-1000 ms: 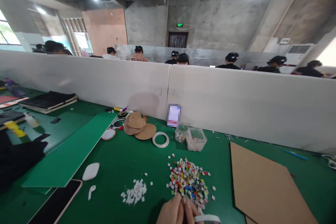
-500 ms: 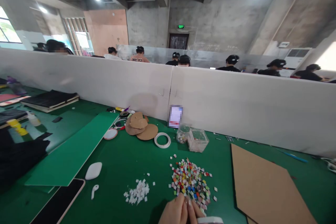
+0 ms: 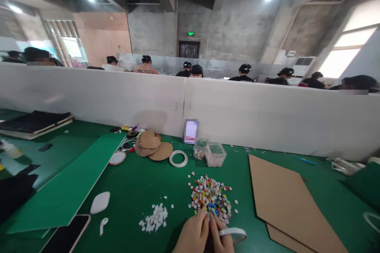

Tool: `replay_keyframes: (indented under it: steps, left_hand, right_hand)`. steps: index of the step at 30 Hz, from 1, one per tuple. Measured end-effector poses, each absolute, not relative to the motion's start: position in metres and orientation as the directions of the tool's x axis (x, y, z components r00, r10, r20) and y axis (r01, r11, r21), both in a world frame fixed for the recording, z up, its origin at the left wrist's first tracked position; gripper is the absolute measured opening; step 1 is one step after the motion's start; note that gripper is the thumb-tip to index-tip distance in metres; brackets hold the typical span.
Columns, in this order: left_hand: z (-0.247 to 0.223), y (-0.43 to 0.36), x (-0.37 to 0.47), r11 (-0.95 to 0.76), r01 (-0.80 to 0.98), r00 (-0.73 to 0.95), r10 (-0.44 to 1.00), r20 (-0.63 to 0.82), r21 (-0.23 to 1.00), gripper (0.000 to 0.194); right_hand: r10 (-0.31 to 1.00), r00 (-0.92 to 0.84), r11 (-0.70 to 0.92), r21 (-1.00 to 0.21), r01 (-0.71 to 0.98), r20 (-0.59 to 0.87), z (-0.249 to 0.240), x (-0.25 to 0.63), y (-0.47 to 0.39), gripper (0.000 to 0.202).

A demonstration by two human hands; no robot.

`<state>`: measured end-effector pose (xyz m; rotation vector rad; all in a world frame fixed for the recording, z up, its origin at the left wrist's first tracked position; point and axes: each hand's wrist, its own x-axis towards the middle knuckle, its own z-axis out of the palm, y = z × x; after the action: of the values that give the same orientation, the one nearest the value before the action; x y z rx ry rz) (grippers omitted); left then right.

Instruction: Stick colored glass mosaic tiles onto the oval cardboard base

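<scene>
White ring (image 3: 228, 231) has risen against the hands (image 3: 191, 231), together beside the tile pile (image 3: 209, 196).

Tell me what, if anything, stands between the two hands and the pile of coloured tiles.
Nothing visible. The left hand and right hand are together at the near edge of the coloured tiles; the white ring sits at the right hand's outer side, and the white chips lie left of the tiles.
</scene>
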<state>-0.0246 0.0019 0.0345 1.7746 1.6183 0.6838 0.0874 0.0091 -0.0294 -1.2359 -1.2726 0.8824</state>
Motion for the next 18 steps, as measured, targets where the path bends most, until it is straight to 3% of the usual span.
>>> replay_keyframes:
  steps: [8, 18]
  left_hand:
    - [0.026, 0.007, -0.037, 0.068, 0.378, -0.049, 0.997, -0.053, 0.923, 0.037]
    - [0.031, 0.002, -0.025, -0.014, 0.353, 0.061, 0.998, -0.008, 0.936, 0.032]
  right_hand:
    - [0.986, 0.147, 0.066, -0.991, 0.113, 0.083, -0.034, 0.09, 0.015, 0.046]
    - [0.997, 0.068, -0.023, -0.999, -0.031, -0.025, -0.025, 0.089, 0.015, 0.042]
